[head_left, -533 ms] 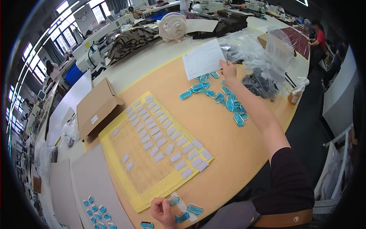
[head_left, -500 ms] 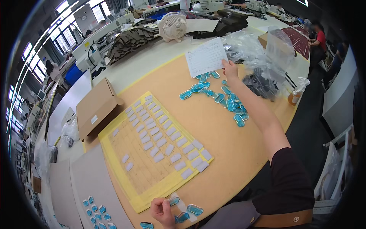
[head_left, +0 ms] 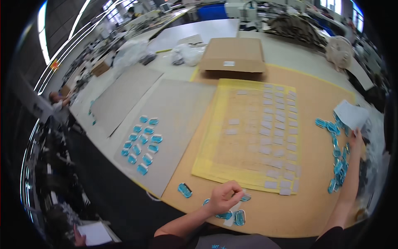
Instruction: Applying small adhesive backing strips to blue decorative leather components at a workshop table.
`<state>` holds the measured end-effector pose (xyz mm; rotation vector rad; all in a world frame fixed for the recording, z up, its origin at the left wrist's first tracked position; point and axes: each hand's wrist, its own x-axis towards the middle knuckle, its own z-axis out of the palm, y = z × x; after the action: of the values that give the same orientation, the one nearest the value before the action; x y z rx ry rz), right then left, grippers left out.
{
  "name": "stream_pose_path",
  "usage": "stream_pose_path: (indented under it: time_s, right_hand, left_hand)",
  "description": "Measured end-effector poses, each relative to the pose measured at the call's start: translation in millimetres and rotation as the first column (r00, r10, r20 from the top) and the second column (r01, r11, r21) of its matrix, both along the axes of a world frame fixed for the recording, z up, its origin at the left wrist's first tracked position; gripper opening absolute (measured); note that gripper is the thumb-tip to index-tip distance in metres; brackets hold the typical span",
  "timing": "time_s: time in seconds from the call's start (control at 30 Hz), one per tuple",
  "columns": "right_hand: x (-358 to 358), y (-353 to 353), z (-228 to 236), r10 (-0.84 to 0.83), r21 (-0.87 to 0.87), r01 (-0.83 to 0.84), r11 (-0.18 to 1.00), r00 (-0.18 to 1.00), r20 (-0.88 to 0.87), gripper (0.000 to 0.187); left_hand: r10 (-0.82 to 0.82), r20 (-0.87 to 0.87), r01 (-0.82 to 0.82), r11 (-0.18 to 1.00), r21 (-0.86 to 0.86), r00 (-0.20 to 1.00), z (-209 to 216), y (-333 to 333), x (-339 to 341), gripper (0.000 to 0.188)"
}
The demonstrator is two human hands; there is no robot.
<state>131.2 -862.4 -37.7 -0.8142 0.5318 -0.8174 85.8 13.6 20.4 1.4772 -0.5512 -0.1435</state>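
My right hand (head_left: pixel 355 139) is at the far right, its fingers closed on the near edge of a white paper sheet (head_left: pixel 352 114). Under and beside the sheet lies a loose pile of blue oval patches (head_left: pixel 338 168) with pale rims. My left hand (head_left: pixel 226 196) is curled closed at the table's near edge, and what its fingers hold, if anything, is hidden. Around it lie several more patches, one (head_left: pixel 239 217) beside a pale strip (head_left: pixel 229 220). Another single patch (head_left: pixel 185 190) lies further left.
Small pale rectangles (head_left: pixel 265 132) lie in columns on a yellow-edged board (head_left: pixel 207 153). Blue patches (head_left: pixel 143 139) are spread on a grey sheet (head_left: pixel 178 103) at left. A cardboard box (head_left: pixel 232 50) stands behind; a fan (head_left: pixel 339 52) is at back right. Another person's hand (head_left: pixel 78 237) shows at lower left.
The view has turned left, so the board and grey sheet sit more centrally. My right hand still holds the paper, which now tilts lower over the patches. My left hand stays closed.
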Motion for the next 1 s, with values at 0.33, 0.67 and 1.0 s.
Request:
stream_pose_path:
  time_s: [0.33, 0.67, 1.0]
  right_hand:
    - [60, 60, -44, 0.188, -0.17, -0.251, 0.953, 0.93, -0.315, 0.027]
    - [71, 225, 63, -0.139, -0.779, -0.128, 0.613, 0.954, -0.266, 0.033]
    - [20, 132, 33, 0.042, -0.172, -0.049, 0.984, 0.998, -0.045, 0.038]
  left_hand:
    - [0.002, 0.025, -0.002, 1.0, -0.003, 1.0, 5, -8, -5, 0.006]
    - [0.022, 0.054, -0.024, 0.999, 0.044, 0.998, 3, -10, -3, 0.009]
    - [0.025, 0.141, -0.026, 1.0, 0.009, 0.99, 5, -20, -6, 0.009]
